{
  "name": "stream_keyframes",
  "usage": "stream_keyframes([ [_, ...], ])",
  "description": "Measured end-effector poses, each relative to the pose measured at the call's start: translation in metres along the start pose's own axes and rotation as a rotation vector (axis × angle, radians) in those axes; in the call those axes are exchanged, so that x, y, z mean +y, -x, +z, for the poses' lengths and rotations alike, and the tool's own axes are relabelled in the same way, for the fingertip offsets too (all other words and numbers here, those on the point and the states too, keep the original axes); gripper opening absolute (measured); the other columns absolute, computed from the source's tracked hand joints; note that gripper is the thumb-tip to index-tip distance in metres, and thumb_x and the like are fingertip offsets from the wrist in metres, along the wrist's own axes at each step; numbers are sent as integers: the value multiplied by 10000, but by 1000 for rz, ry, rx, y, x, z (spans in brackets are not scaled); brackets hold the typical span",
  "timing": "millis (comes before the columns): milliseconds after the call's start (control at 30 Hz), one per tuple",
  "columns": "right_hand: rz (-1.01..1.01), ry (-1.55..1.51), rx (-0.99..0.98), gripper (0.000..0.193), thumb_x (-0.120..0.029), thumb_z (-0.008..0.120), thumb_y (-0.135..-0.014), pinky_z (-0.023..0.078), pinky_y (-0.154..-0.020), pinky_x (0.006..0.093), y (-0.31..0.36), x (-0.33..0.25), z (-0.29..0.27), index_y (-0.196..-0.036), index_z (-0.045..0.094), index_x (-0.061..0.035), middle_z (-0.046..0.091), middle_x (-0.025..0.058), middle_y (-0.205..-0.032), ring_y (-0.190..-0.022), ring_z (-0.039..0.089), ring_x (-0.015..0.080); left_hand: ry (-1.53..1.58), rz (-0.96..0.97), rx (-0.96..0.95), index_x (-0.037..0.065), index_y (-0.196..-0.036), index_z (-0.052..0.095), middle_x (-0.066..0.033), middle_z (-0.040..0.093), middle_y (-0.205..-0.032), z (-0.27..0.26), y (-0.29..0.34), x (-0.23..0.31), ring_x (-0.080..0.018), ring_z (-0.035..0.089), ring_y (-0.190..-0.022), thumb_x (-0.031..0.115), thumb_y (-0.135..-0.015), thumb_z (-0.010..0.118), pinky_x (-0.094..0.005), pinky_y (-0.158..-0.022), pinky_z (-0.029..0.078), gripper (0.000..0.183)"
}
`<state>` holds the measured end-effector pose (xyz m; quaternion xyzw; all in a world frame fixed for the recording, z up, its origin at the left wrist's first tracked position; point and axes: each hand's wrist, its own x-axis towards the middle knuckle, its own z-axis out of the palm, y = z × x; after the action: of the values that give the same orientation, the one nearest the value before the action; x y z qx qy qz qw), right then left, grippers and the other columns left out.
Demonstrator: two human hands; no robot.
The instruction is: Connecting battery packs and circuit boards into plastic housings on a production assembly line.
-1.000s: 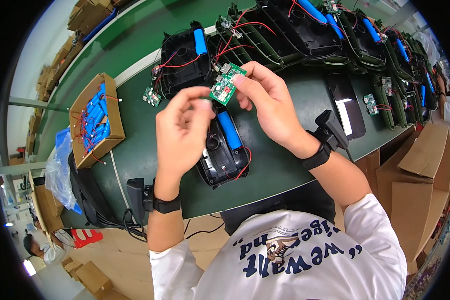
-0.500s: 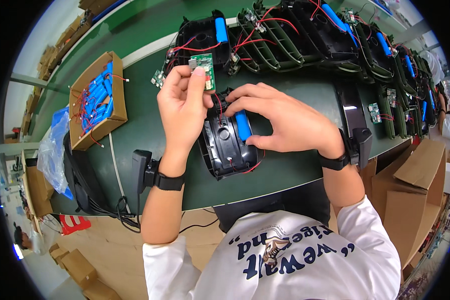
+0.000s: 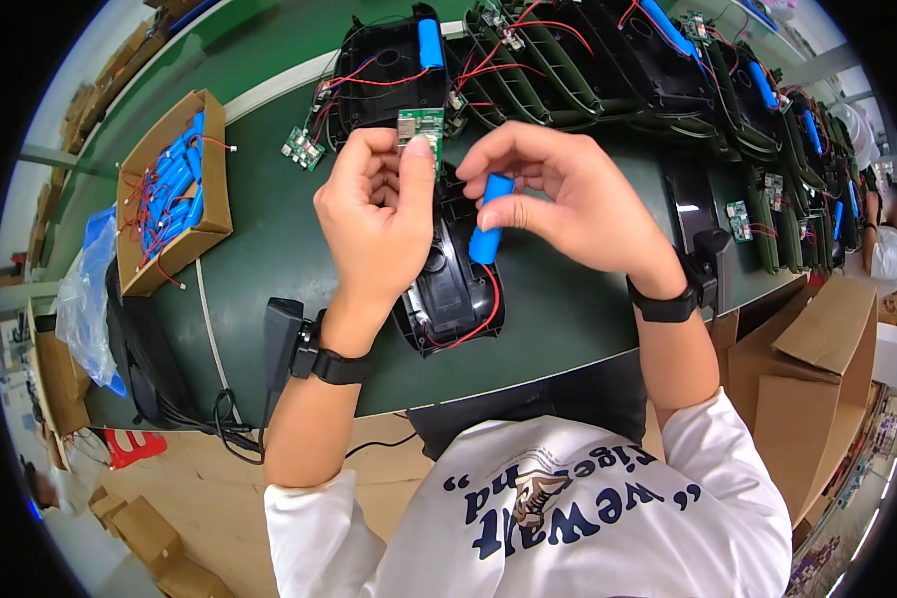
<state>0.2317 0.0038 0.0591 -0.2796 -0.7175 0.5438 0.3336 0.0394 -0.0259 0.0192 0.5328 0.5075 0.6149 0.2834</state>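
Note:
Between thumb and fingers, my left hand [image 3: 384, 204] pinches a small green circuit board [image 3: 421, 128]. My right hand [image 3: 558, 194] grips a blue cylindrical battery cell [image 3: 486, 234], held tilted over a black plastic housing [image 3: 455, 304] on the table. A red wire [image 3: 494, 299] runs from the battery's lower end down along the housing. Both hands hide the housing's upper part. Just beyond my left hand lies another black housing [image 3: 384, 100] with a blue battery in it. A loose-looking circuit board [image 3: 303, 149] rests beside that housing.
A cardboard box [image 3: 209, 189] of wired blue batteries stands left on the green table [image 3: 299, 259]. Several dark green and black housings [image 3: 538, 90] line the back and right. Next to my right wrist lies a dark phone-like slab [image 3: 690, 194]. An open carton [image 3: 807, 379] stands at lower right.
My right hand has lifted the blue battery out of the housing and moved it slightly up. My left hand has shifted a little right with the circuit board.

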Motion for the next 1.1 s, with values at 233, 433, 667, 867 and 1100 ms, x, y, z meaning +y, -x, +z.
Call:
stream_keyframes([
  [233, 26, -10, -19, 222, -7, 664, -959, 551, -941, 306, -2, 12, 8, -1177, 632, 25, 696, 70, -1119, -1060, 682, 162, -18, 27, -31, 2, -1010, 609, -15, 674, -823, -2, 0, 1, -25, 555, -624, 143, -1016, 659, -187, -542, 440, 150],
  [433, -18, 173, -48, 197, 10, 656, -948, 567, -877, 319, -2, 5, 16, -1142, 632, 35, 722, 96, -1030, -966, 706, 180, 8, 27, -29, -1, -1010, 607, -20, 673, -818, -2, 1, 3, -28, 560, -621, 143, -1019, 655, -189, -541, 443, 152],
  [667, -40, 142, -3, 152, -24, 665, -934, 559, -804, 351, -5, 12, 23, -1080, 644, 12, 725, 121, -999, -909, 712, 280, 73, 15, 30, -20, -955, 613, -18, 671, -756, -2, 1, -4, -1, 559, -636, 107, -976, 693, -172, -520, 425, 152],
  [867, -245, 474, 13, 241, -81, 782, -812, 524, -831, 410, -3, 13, 21, -1016, 664, -31, 705, 115, -954, -952, 636, 342, 61, 15, 16, -17, -959, 610, -11, 663, -759, 0, 0, -3, 4, 540, -634, 107, -979, 689, -169, -517, 413, 148],
  [1100, -169, 509, -17, 301, -105, 838, -760, 508, -819, 397, -1, 12, 17, -1011, 684, -42, 649, 91, -968, -917, 609, 307, 67, 16, 19, -23, -964, 606, -13, 664, -769, -1, 1, -1, 5, 541, -645, 109, -983, 685, -166, -521, 414, 155],
])
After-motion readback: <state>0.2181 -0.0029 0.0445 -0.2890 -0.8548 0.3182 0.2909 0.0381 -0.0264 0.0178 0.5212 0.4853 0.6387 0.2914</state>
